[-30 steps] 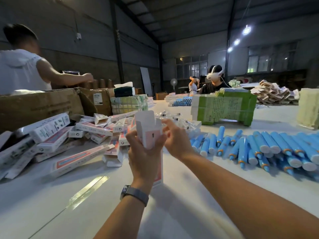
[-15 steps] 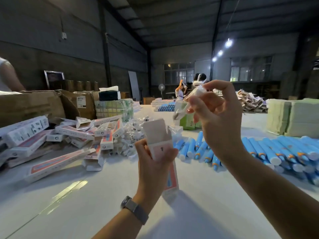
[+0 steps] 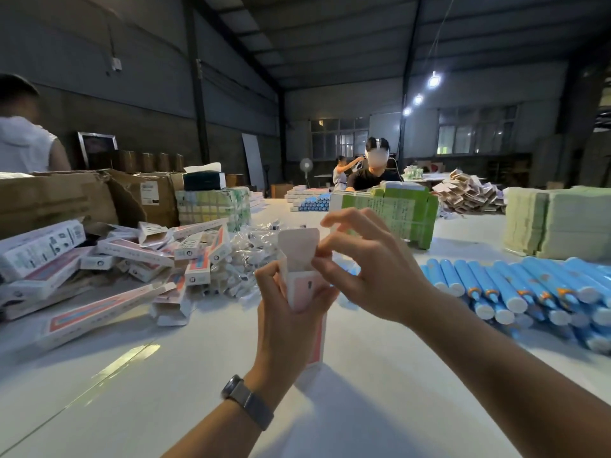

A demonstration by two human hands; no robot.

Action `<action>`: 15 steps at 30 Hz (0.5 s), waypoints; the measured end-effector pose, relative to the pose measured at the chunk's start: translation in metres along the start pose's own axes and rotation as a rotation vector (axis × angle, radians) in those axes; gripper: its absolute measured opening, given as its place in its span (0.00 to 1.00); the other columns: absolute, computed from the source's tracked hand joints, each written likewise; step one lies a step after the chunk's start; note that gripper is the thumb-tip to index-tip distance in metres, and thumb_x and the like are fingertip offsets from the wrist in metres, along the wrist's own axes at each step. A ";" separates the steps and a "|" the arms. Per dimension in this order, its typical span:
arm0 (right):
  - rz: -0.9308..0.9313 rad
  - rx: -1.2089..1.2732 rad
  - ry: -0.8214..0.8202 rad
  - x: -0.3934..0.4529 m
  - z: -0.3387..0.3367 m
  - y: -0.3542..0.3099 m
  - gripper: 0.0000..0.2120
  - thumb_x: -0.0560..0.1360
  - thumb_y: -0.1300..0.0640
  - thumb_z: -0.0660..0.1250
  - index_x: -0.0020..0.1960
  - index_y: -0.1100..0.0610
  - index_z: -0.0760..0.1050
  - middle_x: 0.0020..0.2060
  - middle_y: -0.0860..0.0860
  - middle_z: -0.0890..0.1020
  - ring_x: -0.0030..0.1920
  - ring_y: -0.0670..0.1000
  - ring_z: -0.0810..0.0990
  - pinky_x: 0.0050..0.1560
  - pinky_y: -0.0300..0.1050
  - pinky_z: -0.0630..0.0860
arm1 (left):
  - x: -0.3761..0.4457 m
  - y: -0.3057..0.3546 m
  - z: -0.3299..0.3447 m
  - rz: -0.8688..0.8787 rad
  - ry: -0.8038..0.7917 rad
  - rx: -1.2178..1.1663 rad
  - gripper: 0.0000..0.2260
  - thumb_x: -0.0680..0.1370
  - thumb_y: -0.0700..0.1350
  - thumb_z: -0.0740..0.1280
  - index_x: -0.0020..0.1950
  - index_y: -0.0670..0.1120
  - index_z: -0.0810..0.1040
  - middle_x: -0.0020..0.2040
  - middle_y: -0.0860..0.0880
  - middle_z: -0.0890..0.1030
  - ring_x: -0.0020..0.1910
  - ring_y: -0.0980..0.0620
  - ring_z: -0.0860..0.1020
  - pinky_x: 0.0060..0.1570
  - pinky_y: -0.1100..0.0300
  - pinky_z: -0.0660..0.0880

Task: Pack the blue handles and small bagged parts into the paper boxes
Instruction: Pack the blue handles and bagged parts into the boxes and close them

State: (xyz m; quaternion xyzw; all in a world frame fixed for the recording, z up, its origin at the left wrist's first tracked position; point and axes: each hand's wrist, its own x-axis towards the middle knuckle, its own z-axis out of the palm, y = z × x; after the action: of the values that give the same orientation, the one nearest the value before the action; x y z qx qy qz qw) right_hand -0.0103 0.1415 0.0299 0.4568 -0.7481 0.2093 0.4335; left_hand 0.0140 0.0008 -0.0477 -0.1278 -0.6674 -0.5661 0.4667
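Pink-and-white paper box (image 3: 302,285) stands upright in your left hand (image 3: 284,312), fingers wrapped round it and the top flap up, likely so the mouth faces your right hand (image 3: 370,269), whose thumb and forefinger pinch together at the box's opening; whether a bagged part sits between them, you cannot tell. Bagged parts (image 3: 244,259) lie heaped near at ten o'clock from your hands, blue handles (image 3: 515,285) rowed at three o'clock, loose boxes (image 3: 109,259) farther off at nine.
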 end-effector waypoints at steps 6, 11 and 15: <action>0.021 -0.048 -0.145 -0.003 0.005 -0.002 0.13 0.77 0.46 0.61 0.49 0.49 0.82 0.64 0.49 0.73 0.61 0.53 0.73 0.43 0.55 0.79 | 0.004 -0.006 -0.005 0.122 -0.110 0.047 0.28 0.76 0.33 0.70 0.64 0.50 0.55 0.58 0.50 0.76 0.50 0.55 0.81 0.47 0.64 0.79; 0.122 0.318 -0.049 -0.008 0.018 0.008 0.11 0.74 0.59 0.70 0.56 0.53 0.76 0.60 0.49 0.74 0.53 0.47 0.77 0.47 0.35 0.76 | 0.002 -0.004 -0.007 0.121 -0.191 -0.013 0.21 0.79 0.40 0.64 0.67 0.48 0.57 0.60 0.51 0.75 0.53 0.52 0.81 0.46 0.64 0.79; 0.395 0.819 -0.001 -0.015 0.029 0.010 0.16 0.74 0.62 0.72 0.55 0.49 0.70 0.51 0.41 0.78 0.48 0.49 0.80 0.49 0.45 0.79 | 0.002 -0.007 -0.006 0.056 -0.222 -0.071 0.17 0.81 0.43 0.62 0.68 0.50 0.60 0.55 0.62 0.78 0.49 0.52 0.82 0.42 0.59 0.81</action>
State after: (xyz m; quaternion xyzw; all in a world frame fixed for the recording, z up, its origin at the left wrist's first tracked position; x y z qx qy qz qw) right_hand -0.0289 0.1336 0.0029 0.4393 -0.6768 0.5661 0.1685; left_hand 0.0105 -0.0078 -0.0509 -0.2249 -0.6906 -0.5585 0.4007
